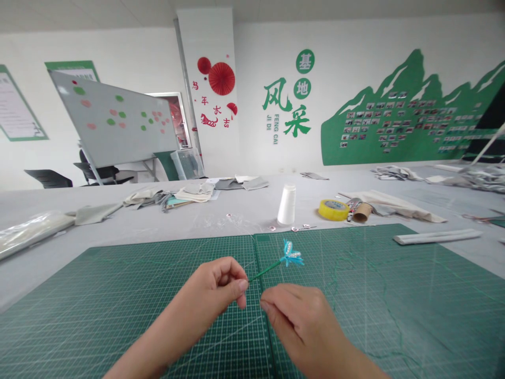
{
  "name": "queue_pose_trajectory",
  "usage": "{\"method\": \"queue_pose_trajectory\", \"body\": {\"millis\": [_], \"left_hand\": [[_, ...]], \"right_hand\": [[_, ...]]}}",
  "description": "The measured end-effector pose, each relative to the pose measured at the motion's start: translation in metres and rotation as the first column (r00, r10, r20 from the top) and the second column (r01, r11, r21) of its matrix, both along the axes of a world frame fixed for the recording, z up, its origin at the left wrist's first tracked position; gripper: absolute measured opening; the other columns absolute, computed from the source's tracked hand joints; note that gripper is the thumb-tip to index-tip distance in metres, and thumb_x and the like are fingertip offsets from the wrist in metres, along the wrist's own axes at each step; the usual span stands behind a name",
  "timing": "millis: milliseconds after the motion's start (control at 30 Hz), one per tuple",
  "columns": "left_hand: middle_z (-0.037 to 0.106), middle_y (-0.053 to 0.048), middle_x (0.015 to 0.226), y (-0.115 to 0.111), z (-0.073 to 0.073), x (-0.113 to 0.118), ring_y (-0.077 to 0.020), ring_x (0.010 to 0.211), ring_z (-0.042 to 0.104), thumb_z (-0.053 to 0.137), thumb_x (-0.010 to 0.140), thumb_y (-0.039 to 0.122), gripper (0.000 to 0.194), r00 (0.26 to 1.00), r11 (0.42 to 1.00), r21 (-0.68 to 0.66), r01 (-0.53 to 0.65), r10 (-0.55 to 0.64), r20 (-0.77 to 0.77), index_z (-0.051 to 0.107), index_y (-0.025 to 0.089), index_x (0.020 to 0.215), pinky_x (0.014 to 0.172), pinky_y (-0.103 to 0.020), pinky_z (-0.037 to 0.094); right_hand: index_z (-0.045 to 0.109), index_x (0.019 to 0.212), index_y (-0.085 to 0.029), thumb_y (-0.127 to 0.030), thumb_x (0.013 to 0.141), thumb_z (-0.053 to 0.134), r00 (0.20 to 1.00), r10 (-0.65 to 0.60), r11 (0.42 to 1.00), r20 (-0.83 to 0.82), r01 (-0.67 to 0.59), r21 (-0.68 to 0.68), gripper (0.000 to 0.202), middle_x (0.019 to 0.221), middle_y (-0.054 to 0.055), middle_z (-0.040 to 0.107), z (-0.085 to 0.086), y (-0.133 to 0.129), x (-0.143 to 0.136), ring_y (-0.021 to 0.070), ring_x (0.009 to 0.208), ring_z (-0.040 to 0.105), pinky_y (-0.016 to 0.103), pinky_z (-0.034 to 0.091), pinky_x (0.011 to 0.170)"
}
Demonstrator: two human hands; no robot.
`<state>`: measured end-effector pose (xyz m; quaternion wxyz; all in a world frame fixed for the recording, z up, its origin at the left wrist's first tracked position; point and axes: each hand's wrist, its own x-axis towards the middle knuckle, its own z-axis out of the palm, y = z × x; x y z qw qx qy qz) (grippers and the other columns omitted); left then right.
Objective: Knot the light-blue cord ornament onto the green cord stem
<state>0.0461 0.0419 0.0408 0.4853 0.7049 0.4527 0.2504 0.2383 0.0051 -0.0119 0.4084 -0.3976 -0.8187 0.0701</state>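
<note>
Over the cutting mats, my left hand (226,284) pinches the lower end of a thin green stem between thumb and fingers. That stem belongs to a small blue handmade flower (291,255) with white bead-like dots along its petals, tilted up to the right. Just below the bloom is my right hand (298,316), apart from the stem, with thumb and forefinger pressed together. Whatever they may grip is too small to make out. Loose green thread (389,308) trails in curls across the mat to the right of my right hand.
Two green gridded cutting mats (130,305) lie side by side. Behind them stand a white thread cone (287,205), yellow tape roll (333,209) and cardboard tube (362,212). Fabric pieces (193,192) lie farther back; a pale folded strip (437,237) rests at the right mat's edge.
</note>
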Motion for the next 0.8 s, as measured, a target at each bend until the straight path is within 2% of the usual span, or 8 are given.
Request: {"method": "queue_pose_trajectory", "body": {"millis": [200,367,533,700,800], "left_hand": [[0.056,0.006,0.068,-0.002,0.000,-0.002,-0.0062,0.048,0.029,0.056,0.084,0.024,0.006,1.000,0.999,-0.037,-0.010,0.011,0.025,0.056,0.018,0.081,0.045,-0.020,0.021],[0.043,0.008,0.062,-0.002,0.001,-0.003,-0.0067,0.049,0.026,0.060,0.083,0.030,0.012,1.000,1.000,-0.025,-0.012,0.012,0.029,0.057,0.018,0.079,0.045,-0.019,0.020],[0.042,0.008,0.061,-0.003,0.006,-0.002,-0.0074,0.050,0.028,0.060,0.083,0.032,0.015,0.998,0.997,-0.072,0.014,-0.009,0.070,0.057,0.018,0.077,0.046,-0.020,0.022],[0.049,0.006,0.063,-0.003,0.009,-0.002,-0.0076,0.050,0.032,0.059,0.082,0.031,0.015,0.997,0.998,-0.061,0.020,-0.015,0.079,0.058,0.018,0.077,0.045,-0.020,0.024],[0.052,0.005,0.064,-0.002,0.010,-0.003,-0.0076,0.049,0.033,0.059,0.082,0.032,0.015,0.996,0.997,-0.048,0.059,-0.055,0.072,0.059,0.018,0.077,0.045,-0.020,0.025]], "right_hand": [[0.063,0.077,-0.017,-0.017,0.094,0.041,1.000,-0.005,0.999,-0.003,0.005,-0.048,0.027,0.064,0.001,0.060,-0.003,0.001,0.001,0.0139,0.058,0.054,0.027,0.034,0.055],[0.061,0.077,-0.018,-0.019,0.094,0.043,1.000,-0.010,0.995,-0.014,0.009,-0.097,0.025,0.064,0.000,0.059,-0.001,0.000,0.001,0.0137,0.058,0.054,0.026,0.034,0.056],[0.061,0.076,-0.019,-0.021,0.094,0.045,0.993,0.030,0.976,-0.112,-0.053,-0.211,0.023,0.067,-0.001,0.058,0.003,0.001,0.002,0.0128,0.061,0.053,0.025,0.036,0.059],[0.060,0.070,-0.019,-0.026,0.092,0.053,0.952,0.029,0.916,-0.306,-0.148,-0.374,0.024,0.061,-0.005,0.048,0.004,0.007,0.001,0.0109,0.056,0.044,0.024,0.033,0.055],[0.062,0.070,-0.018,-0.031,0.089,0.057,0.915,0.027,0.833,-0.403,-0.243,-0.496,0.024,0.058,-0.006,0.040,0.003,0.010,0.002,0.0109,0.055,0.036,0.024,0.029,0.052]]}}
